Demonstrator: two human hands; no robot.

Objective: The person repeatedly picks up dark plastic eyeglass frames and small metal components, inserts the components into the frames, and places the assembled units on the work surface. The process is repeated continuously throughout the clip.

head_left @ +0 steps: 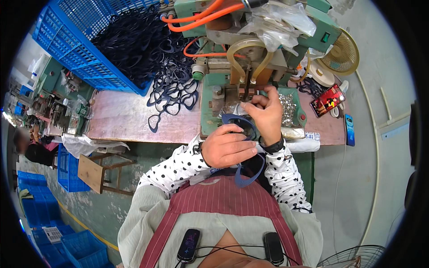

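Observation:
My left hand (pixel 230 146) is closed around a dark blue eyeglass frame front (pixel 245 180). One rim shows above my fingers, close to the machine, and the other hangs below them over my apron. My right hand (pixel 267 115) is raised at the tooling of a green bench machine (pixel 209 112), thumb and forefinger pinched together beside its metal jaws (pixel 246 89). Whatever sits between those fingertips is too small to make out. Just right of that hand, many small shiny metal parts (pixel 287 109) lie heaped on the machine's bed.
A blue plastic crate (pixel 73 60) at the back left holds a mass of dark frames, and more frames (pixel 173 94) spill onto the table (pixel 116 114). Orange hoses (pixel 205 17) cross overhead. To the right are a phone (pixel 327 100), a blue device (pixel 349 129) and a fan (pixel 342 52).

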